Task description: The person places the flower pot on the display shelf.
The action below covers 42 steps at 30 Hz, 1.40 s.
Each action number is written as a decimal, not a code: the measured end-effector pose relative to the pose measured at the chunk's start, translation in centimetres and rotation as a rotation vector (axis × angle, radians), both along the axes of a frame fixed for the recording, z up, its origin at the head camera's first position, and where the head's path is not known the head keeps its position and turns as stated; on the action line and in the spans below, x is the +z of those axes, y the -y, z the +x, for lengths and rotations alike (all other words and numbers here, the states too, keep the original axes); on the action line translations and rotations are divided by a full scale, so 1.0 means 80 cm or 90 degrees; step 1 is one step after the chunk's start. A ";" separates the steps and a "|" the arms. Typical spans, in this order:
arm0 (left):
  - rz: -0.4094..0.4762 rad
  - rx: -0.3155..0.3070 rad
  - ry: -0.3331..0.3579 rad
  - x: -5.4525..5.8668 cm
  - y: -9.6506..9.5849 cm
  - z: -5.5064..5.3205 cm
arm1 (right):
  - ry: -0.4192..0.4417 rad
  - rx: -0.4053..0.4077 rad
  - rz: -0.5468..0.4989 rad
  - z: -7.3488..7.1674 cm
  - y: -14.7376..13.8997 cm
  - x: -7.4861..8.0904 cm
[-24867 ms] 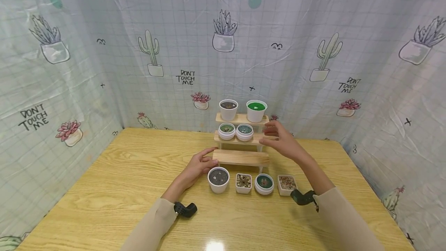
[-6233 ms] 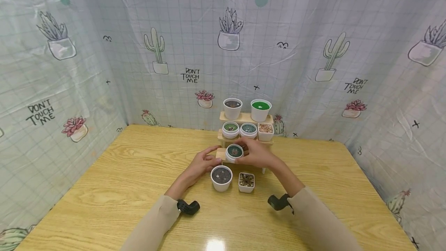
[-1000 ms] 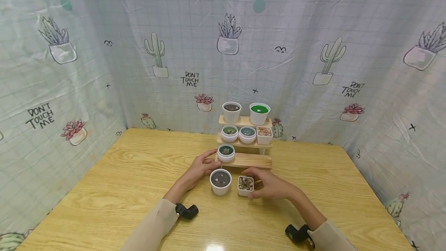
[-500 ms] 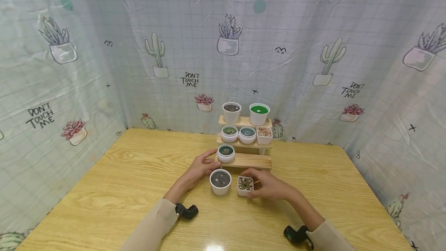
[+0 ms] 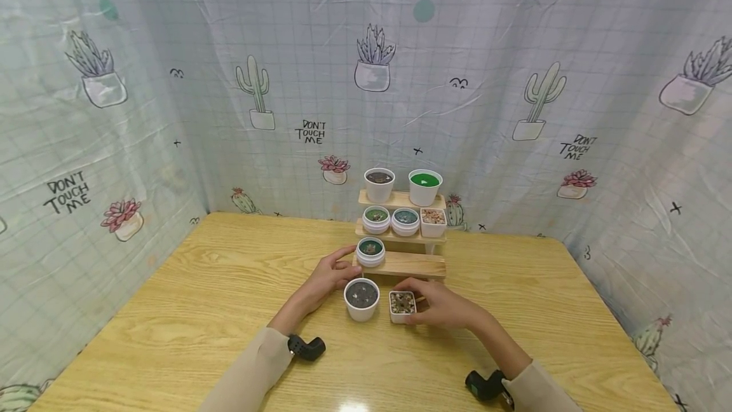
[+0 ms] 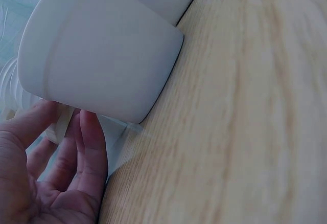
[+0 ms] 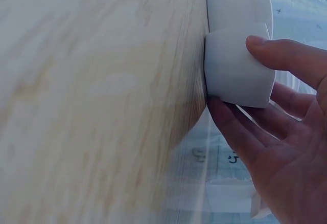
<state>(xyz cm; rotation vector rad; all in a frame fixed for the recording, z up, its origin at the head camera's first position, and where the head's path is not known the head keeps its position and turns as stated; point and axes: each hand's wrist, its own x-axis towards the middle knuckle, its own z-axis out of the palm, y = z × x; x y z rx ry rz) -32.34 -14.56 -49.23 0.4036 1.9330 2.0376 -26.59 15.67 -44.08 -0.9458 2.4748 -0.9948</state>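
My left hand [image 5: 325,281] pinches the left end of the bottom step of a three-tier wooden display stand [image 5: 412,264]. In the left wrist view, its thumb and fingers close on that wooden end, partly hidden behind a round white pot [image 6: 102,50]. My right hand [image 5: 445,306] grips a small square white pot of pebbles [image 5: 403,308] standing on the table. The right wrist view has the thumb [image 7: 286,55] on one side of this pot and fingers beneath the opposite side. A round pot with a dark green top [image 5: 371,252] sits on the bottom step's left end.
A taller pot with grey filling [image 5: 361,301] stands on the table [image 5: 257,259] between the hands. The middle step bears two round pots and a square gravel pot [image 5: 433,224]. On top are a brown-filled cup [image 5: 380,189] and a green-filled cup [image 5: 424,191]. A patterned curtain [image 5: 320,37] hangs behind.
The square gravel pot went from the table to the middle step, then the dark green pot onto the bottom step's left end. My right hand moved down to the pebble pot. Left hand stayed.
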 end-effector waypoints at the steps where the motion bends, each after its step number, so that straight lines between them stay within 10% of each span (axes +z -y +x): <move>1: 0.001 -0.001 0.001 0.000 0.000 0.000 | -0.001 0.001 0.000 0.000 0.000 0.001; 42: -0.008 0.011 -0.002 -0.004 0.000 0.000 | -0.020 0.020 -0.054 0.004 -0.011 0.026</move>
